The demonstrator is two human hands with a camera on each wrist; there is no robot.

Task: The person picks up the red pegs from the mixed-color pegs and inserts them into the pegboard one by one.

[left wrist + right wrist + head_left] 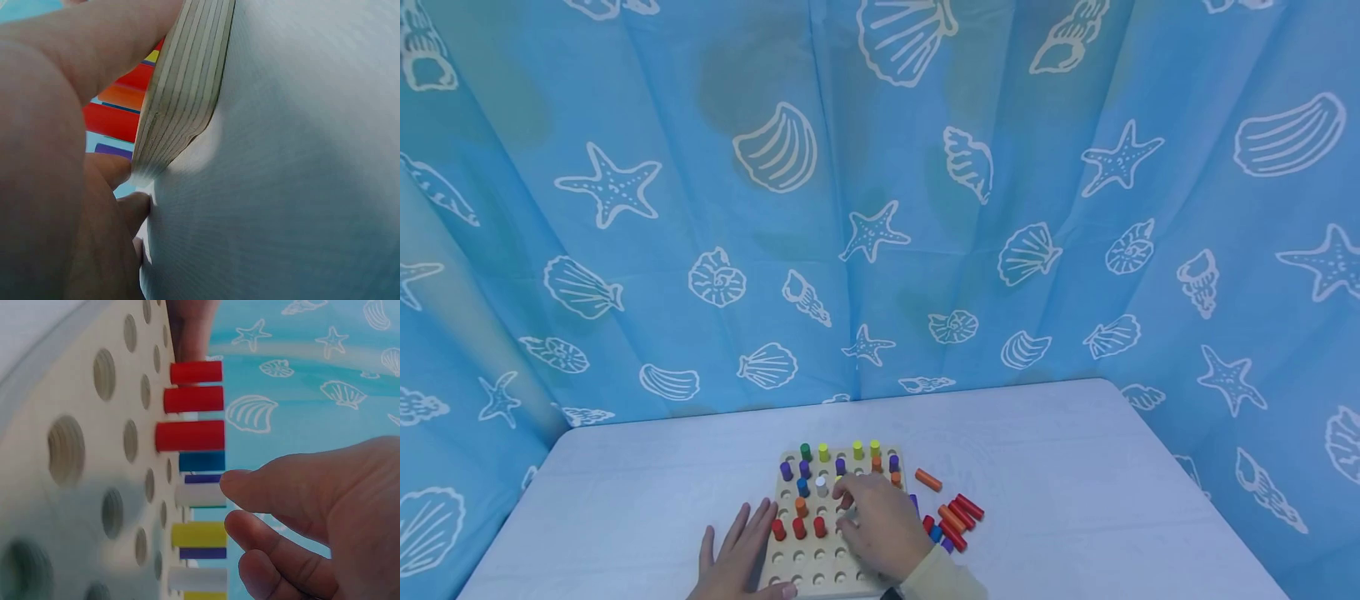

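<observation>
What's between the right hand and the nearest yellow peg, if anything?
Nothing visible. In the right wrist view the right hand is right by the free end of that yellow peg, which stands in the pegboard; contact unclear.

Here's the right hand (883,521) covering a patch of the board (787,568), whatever's beneath lost to sight! The bottom edge clips the left hand (737,554) and the sleeve (943,579); in the right wrist view, the nearest hole (25,573) blurs, and whether fingertips touch the yellow peg (199,535), I can't tell.
</observation>
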